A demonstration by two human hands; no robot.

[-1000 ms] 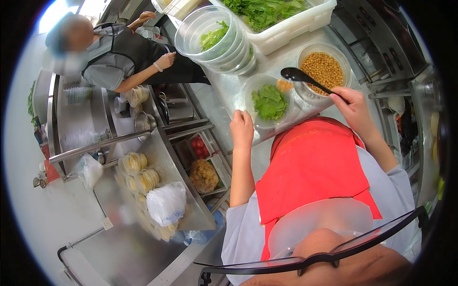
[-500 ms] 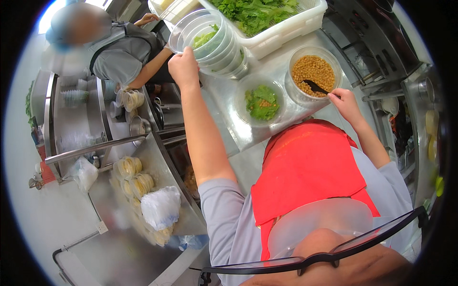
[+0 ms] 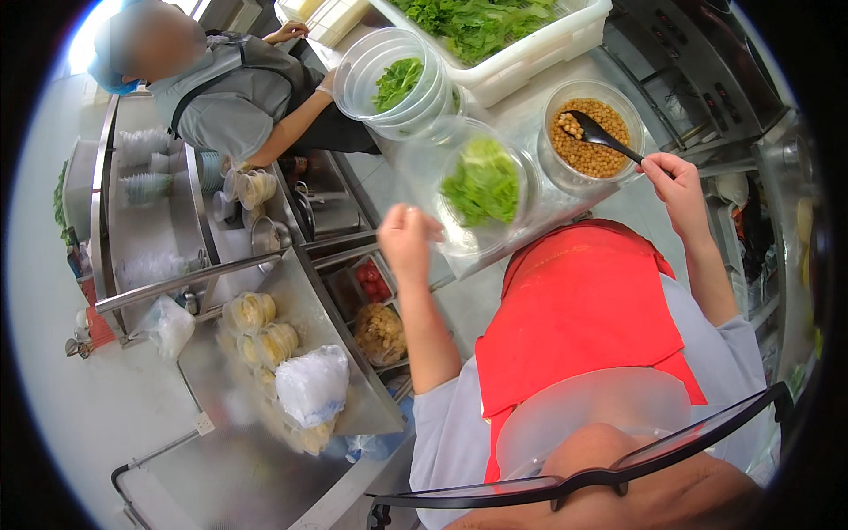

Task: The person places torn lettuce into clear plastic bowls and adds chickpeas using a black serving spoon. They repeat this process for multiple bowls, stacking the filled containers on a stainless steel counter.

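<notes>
My left hand [image 3: 408, 246] is closed, fingers curled, at the near left rim of a clear plastic bowl [image 3: 422, 161] blurred by motion. Green lettuce [image 3: 481, 184] shows inside it, over the near edge of the metal table. Between the fingers of my right hand [image 3: 673, 181] is the handle of a black spoon [image 3: 605, 137]. A few beans lie in the spoon's bowl, above a clear round tub [image 3: 565, 177] of small golden beans [image 3: 594, 161]. Behind my left hand stands a stack of clear bowls [image 3: 353, 87], the top one with lettuce inside.
A white crate [image 3: 539, 53] of leafy greens fills the table's far side. At the far left a co-worker [image 3: 234, 106] stands near metal shelving [image 3: 150, 296]. Drawers with red and yellow food [image 3: 380, 334] lie left of me, beside stacked tubs and a plastic bag [image 3: 312, 384].
My left hand has left the bowl stack and come nearer to me, with a bowl of lettuce now over the table bowl. The spoon has turned and lifted, carrying beans.
</notes>
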